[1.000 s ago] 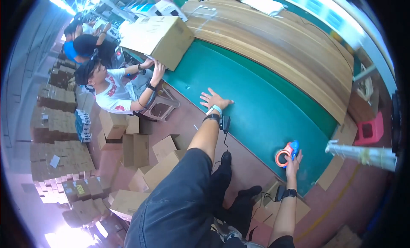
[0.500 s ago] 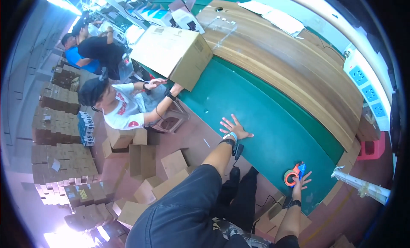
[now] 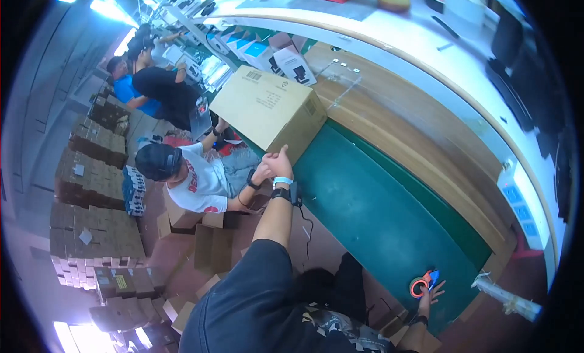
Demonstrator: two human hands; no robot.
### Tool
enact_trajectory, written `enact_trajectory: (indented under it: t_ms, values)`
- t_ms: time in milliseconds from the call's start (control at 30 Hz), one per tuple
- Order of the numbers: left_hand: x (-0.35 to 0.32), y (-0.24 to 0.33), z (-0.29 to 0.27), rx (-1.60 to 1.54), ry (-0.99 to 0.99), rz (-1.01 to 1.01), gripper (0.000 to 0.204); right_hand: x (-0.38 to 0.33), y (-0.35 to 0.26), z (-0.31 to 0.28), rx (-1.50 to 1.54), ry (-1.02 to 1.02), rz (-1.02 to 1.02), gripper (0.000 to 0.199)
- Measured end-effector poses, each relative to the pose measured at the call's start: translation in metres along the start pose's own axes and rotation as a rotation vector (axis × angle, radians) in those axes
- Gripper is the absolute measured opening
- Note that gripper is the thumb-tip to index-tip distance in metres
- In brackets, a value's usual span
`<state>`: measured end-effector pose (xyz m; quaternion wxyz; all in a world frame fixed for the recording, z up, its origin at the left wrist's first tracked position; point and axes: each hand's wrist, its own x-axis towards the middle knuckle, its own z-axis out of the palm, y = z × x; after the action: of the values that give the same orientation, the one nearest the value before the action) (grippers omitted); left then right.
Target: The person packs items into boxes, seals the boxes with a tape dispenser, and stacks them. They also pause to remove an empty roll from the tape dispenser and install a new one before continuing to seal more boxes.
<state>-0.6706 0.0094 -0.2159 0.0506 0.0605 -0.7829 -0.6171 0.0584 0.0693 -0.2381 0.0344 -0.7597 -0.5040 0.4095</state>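
My left hand (image 3: 279,164) reaches out to the lower near corner of a large closed cardboard box (image 3: 261,106). Its thumb points up along the box side and its fingers bend at the bottom edge, partly hidden. A co-worker's hand (image 3: 261,173) is right beside it, overlapping in view. At the near right end of the green table (image 3: 365,198), my right hand (image 3: 429,296) lies with fingers spread. Next to its thumb and index finger is an orange and blue tape dispenser (image 3: 420,286), touching the hand but not visibly gripped.
A seated co-worker (image 3: 198,176) is at the left table edge. Behind the table run a wooden board (image 3: 420,152) and a white shelf (image 3: 426,55). A power strip (image 3: 522,201) and a wrapped post (image 3: 508,297) stand at right. Open cartons (image 3: 213,246) and stacked boxes (image 3: 97,231) fill the floor at left.
My left hand has moved left from above the table to the box corner. The view has shifted, showing more of the shelf. My right hand remains beside the tape dispenser.
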Motion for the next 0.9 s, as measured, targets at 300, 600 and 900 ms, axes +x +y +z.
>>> enact_trajectory:
  t_ms: [300,600,900]
  values:
    - [0.014,0.111,-0.033,0.213,-0.176,0.000,0.057,0.008,-0.045,0.059,0.440,-0.268,-0.137,0.047]
    - [0.038,0.076,0.016,-0.205,0.170,0.053,0.042,-0.153,-0.223,0.138,-0.138,-0.507,-0.532,0.046]
    - [-0.100,0.150,-0.027,-0.113,-0.298,0.240,0.049,-0.181,-0.205,0.112,0.049,-0.575,-0.406,0.054]
